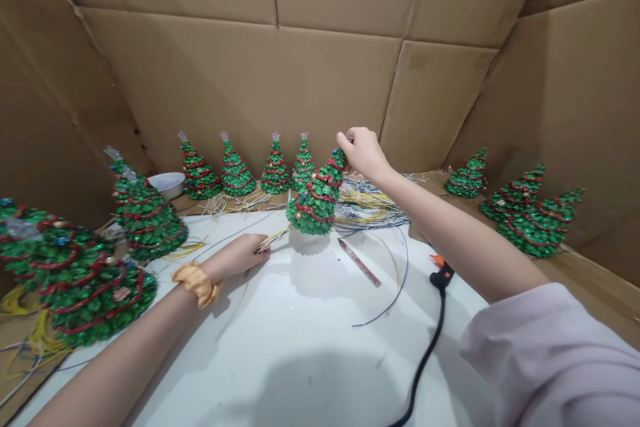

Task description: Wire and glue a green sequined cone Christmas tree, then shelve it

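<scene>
A small green Christmas tree point(317, 199) with red garland tilts over the white tabletop point(300, 320), its top leaning right. My right hand point(364, 150) is closed around the tip of this tree. To the lower left, my left hand point(245, 253) is closed on the yellow and white wires point(277, 238) that run from the tree's base. An orange scrunchie point(197, 282) circles my left wrist. The tree's tip is mostly hidden by my right fingers.
Several similar trees point(237, 170) line the back and both sides. Loose wires point(373, 203) lie behind the right arm. A pencil-like tool point(360, 263), a black cable point(429, 353) and a white bowl point(169, 184) are also there. Cardboard walls point(240, 80) surround the table.
</scene>
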The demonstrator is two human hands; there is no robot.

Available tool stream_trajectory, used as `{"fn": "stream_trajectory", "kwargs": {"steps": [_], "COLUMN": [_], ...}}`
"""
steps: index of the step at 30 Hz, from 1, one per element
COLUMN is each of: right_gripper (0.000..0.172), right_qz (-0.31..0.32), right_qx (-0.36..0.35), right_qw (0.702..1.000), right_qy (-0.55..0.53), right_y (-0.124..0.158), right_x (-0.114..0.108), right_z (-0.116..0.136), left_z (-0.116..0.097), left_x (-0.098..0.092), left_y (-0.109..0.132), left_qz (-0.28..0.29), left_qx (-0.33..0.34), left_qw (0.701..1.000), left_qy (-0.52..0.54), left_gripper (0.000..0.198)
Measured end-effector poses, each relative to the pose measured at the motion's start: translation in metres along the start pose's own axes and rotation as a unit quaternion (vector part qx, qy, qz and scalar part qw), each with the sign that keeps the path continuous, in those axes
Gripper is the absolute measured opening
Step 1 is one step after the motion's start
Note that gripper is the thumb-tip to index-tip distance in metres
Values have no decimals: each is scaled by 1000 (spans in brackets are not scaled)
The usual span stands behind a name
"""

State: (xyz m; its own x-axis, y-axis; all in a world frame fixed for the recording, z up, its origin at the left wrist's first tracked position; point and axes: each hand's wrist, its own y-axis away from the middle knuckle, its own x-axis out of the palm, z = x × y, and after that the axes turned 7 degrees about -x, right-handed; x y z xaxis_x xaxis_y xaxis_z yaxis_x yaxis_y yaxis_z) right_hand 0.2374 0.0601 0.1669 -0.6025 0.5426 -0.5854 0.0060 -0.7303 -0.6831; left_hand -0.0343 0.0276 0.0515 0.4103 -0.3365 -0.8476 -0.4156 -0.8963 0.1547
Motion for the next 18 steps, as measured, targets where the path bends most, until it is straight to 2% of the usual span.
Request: {"fn": "stream_trajectory", "kwargs": {"steps": [4, 7, 9, 10, 11, 13, 15, 16, 18], "right_gripper": [27, 27, 24, 22, 21, 20, 21, 21, 21], "right_qz": [59, 100, 106, 108, 110, 121, 150, 166, 190], "right_qx": [65, 68, 51, 45, 43, 54, 69, 71, 65], "right_qw": [996, 993, 993, 993, 993, 991, 986, 984, 979], "right_qy": [-13, -7, 5, 10, 12, 6, -7, -15, -29], "right_y": [3, 0, -5, -7, -10, -14, -15, -15, -13], "right_x": [-3, -3, -2, -1, 0, 2, 3, 4, 4], "right_z": [-3, 1, 5, 8, 10, 16, 20, 21, 23], "left_z": [17, 14, 1, -8, -18, -36, -48, -51, -51], "left_x": [-10, -13, -11, -8, -4, 6, 17, 22, 30], "left_y": [-7, -4, 2, 6, 9, 15, 17, 16, 14], "left_qz": [-41, -64, -108, -150, -167, -71, 25, 43, 32], "left_qx": [-33, -18, 1, 0, -19, -57, -58, -55, -48], "left_qw": [996, 995, 994, 987, 973, 944, 887, 857, 808], "left_qy": [-71, -72, -15, 65, 155, 318, 457, 510, 586], "left_gripper": [23, 42, 54, 52, 47, 41, 35, 29, 19]}}
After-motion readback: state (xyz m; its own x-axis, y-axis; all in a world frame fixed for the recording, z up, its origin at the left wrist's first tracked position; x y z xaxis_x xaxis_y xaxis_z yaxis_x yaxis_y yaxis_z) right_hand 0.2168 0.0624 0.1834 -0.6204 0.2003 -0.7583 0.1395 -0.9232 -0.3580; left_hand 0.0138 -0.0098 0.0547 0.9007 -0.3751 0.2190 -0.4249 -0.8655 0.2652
